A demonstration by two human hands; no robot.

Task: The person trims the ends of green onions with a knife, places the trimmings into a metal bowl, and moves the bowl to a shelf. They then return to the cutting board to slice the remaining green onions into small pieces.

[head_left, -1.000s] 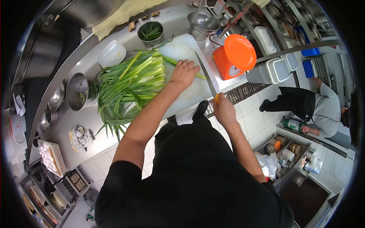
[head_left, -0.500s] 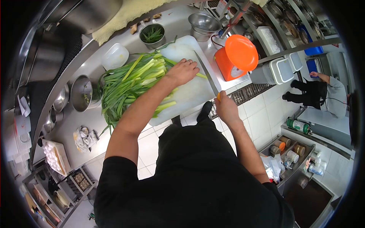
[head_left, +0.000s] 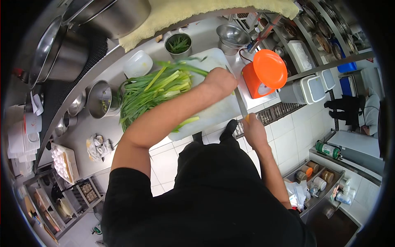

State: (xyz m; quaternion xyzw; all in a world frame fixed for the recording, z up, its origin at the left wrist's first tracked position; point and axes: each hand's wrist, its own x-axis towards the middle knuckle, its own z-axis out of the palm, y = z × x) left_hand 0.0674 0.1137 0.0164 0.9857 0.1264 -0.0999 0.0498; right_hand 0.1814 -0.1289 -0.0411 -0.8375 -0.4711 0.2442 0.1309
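Observation:
My left hand [head_left: 222, 82] is closed around one leek [head_left: 196, 69], whose green leaves trail to the left over the board. In my right hand [head_left: 255, 133] is a knife [head_left: 242, 106] with a yellow-orange handle. Its blade points away from me along the board's right edge, partly hidden behind my left hand. A large pile of leeks [head_left: 154, 88] covers the left side of the white cutting board [head_left: 214, 110] and spills onto the steel counter. Behind the board, a metal pot [head_left: 179, 46] contains cut green leaves.
An orange scale [head_left: 263, 76] stands right of the board, near stacked metal bowls [head_left: 233, 35]. To the left are a white container [head_left: 138, 64], a metal bowl [head_left: 100, 99] and a crumpled cloth [head_left: 98, 147]. Another person [head_left: 349, 109] stands at far right.
My left hand has closed on a leek and drawn it right, lifting its leaves off the pile. My right hand still holds the knife. The whole view has shifted slightly.

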